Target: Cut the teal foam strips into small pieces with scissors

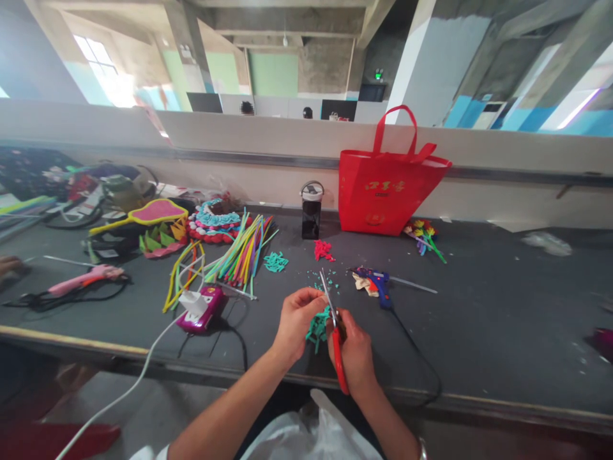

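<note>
My right hand [355, 348] grips red-handled scissors [338, 351], their blades pointing up and away from me. Just left of the blades, my left hand [297, 317] is closed in a pinch near the blade edge. What its fingertips hold is too small or hidden to make out. Between and below both hands lies a pile of teal cut pieces [316, 329], partly covered by the fingers. Tiny teal scraps [330, 281] are scattered just beyond the scissor tips. Farther back sit a pile of light turquoise pieces [276, 261] and a pile of red pieces [324, 250].
A blue glue gun [380, 286] with its cord lies to the right. Colourful craft stems [244, 252] and a magenta power strip [204, 311] are on the left. Behind stand a black phone [311, 217] and a red bag [390, 191]. Another person's hand [8, 265] shows far left.
</note>
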Motion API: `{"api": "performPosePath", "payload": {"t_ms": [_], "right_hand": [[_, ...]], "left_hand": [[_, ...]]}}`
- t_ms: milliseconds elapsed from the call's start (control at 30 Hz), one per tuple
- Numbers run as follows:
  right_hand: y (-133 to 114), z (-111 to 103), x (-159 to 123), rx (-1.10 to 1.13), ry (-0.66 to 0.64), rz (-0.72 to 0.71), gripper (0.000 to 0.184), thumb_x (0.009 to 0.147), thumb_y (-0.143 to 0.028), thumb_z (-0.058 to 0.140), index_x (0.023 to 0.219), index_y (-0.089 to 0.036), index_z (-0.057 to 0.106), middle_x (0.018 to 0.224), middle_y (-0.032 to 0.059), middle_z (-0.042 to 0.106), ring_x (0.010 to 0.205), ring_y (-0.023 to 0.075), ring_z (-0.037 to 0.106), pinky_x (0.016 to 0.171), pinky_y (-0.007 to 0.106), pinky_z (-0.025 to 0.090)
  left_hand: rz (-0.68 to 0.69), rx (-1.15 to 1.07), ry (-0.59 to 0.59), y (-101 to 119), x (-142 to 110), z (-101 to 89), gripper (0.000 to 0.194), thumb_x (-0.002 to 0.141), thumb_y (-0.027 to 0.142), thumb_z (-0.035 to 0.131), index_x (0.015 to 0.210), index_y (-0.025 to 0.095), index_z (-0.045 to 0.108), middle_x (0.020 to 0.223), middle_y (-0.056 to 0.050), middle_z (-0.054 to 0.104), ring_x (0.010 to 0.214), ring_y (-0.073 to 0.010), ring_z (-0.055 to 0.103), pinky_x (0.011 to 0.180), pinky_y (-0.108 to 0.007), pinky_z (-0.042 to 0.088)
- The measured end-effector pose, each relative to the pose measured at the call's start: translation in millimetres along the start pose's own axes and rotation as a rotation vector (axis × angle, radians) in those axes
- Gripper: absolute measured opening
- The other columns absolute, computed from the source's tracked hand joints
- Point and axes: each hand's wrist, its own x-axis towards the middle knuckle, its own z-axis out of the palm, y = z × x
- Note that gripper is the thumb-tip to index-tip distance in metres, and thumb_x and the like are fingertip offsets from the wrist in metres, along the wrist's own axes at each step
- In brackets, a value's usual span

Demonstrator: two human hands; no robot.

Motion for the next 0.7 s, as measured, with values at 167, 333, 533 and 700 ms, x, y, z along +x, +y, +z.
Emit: {"api": "performPosePath", "payload": {"t_ms": [167,333,533,700], "right_hand": [[2.4,-1.0,0.3,-0.023,-0.021,0.046,0.024,0.082,-0.026,0.047,0.102,-0.021,0.06,0.075,0.0018,0.069,0.067,0.0184,0.066,0.06,0.024,0.045],[0.7,-1.3,0.5,0.016,0.004,0.034,0.023,0.083,-0.026,0.045,0.098,-0.019,0.06,0.069,0.0007,0.067,0.058,0.0155,0.062,0.056,0.022,0.044],[1.4,1.0,3.0,0.051,0.04,-0.01,0.024,0.082,-0.025,0.043,0.096,-0.018,0.061,0.067,0.0011,0.065,0.057,0.0143,0.06,0.054,0.021,0.042],[1.8,1.1,7.6,0.059,0.008,0.017,0.026,0.078,-0.022,0.045,0.097,-0.017,0.062,0.063,-0.0001,0.064,0.054,0.0142,0.058,0.054,0.021,0.041]], "left_hand": [[0.001,0.011,0.004,-1.1,-0.4,1.8,0.015,0.065,0.026,0.074,0.07,0.014,0.068,0.065,-0.001,0.063,0.058,-0.0095,0.054,0.058,-0.021,0.041],[0.001,0.007,0.001,-0.5,-1.9,5.1,0.015,0.064,0.027,0.074,0.069,0.013,0.068,0.064,-0.001,0.061,0.057,-0.0091,0.053,0.058,-0.02,0.041],[-0.007,-0.003,0.011,-4.8,1.4,4.8,0.017,0.065,0.028,0.074,0.07,0.013,0.068,0.063,0.0,0.06,0.055,-0.0077,0.051,0.054,-0.019,0.039],[-0.005,-0.024,0.023,-9.2,8.7,4.6,0.017,0.064,0.029,0.074,0.07,0.014,0.067,0.063,0.0,0.06,0.054,-0.0079,0.05,0.053,-0.019,0.039]]}}
